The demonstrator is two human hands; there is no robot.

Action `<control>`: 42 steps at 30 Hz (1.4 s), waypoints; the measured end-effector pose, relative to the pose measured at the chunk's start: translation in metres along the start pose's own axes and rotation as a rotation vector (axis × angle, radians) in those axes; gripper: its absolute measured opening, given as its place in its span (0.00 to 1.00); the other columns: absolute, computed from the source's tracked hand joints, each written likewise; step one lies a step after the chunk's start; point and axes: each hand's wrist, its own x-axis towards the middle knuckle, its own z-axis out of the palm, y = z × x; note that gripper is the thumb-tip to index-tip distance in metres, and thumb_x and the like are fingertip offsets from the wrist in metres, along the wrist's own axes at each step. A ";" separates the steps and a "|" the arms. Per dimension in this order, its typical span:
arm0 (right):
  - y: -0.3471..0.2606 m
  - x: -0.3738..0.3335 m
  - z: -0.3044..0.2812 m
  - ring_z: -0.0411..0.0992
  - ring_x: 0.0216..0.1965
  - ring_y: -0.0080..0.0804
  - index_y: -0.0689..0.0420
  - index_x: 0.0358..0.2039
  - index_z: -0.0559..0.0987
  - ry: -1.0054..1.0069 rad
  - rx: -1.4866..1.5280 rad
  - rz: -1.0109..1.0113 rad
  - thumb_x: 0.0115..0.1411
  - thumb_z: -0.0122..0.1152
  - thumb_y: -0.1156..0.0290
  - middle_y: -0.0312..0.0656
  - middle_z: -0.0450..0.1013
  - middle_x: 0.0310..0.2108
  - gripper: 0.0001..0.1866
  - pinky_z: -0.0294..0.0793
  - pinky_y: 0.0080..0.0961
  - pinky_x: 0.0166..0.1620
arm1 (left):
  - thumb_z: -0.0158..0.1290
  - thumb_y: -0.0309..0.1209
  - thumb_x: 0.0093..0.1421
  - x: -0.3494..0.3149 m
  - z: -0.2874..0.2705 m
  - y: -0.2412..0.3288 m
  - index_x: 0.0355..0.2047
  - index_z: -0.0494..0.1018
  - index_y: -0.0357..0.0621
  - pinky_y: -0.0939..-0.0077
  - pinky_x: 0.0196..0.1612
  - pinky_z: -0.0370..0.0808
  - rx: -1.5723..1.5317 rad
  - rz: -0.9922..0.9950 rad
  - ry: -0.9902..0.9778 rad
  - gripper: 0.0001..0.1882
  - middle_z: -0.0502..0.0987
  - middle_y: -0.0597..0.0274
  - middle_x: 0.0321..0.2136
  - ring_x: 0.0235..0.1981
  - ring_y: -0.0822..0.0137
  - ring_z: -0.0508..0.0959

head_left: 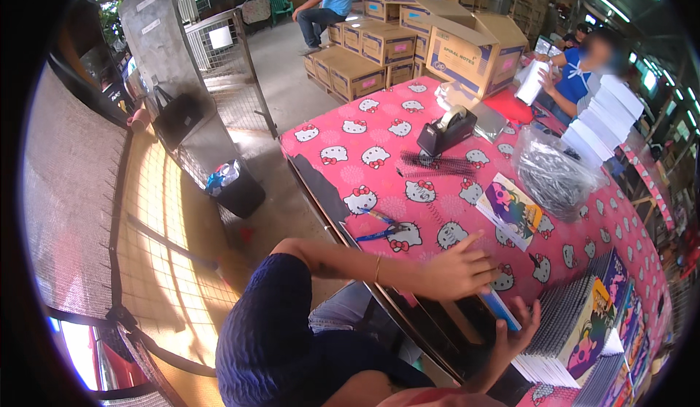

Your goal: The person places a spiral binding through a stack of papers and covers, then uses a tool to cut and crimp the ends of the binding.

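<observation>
My left hand (461, 267) reaches across the front of the table with its fingers stretched and a little apart. Its fingertips are close to the far end of a narrow blue-and-white item (502, 309), seen edge-on, whose kind I cannot make out. Curled around the near end of that item is my right hand (516, 331). Just right of it stand piles of spiral notebooks (576, 319) with colourful covers and black coils. A loose printed cover sheet (510, 210) lies beyond my left hand. Blue-handled pliers (383, 226) rest near the table's left edge.
A pink patterned cloth covers the table (328, 131). On it are a black tape dispenser (446, 131), black spiral coils (437, 164) and a clear plastic bag of dark coils (558, 174). Cardboard boxes (364, 57) are stacked behind. A co-worker (576, 79) handles white paper at far right; another person (328, 6) sits behind.
</observation>
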 end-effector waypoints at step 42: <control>0.024 -0.004 -0.005 0.73 0.40 0.29 0.70 0.47 0.76 -0.201 -0.263 0.048 0.69 0.54 0.69 0.45 0.77 0.39 0.15 0.71 0.27 0.46 | 0.54 0.61 0.56 -0.039 0.082 0.043 0.69 0.53 0.37 0.42 0.71 0.43 -0.156 0.271 0.123 0.52 0.51 0.49 0.72 0.74 0.55 0.48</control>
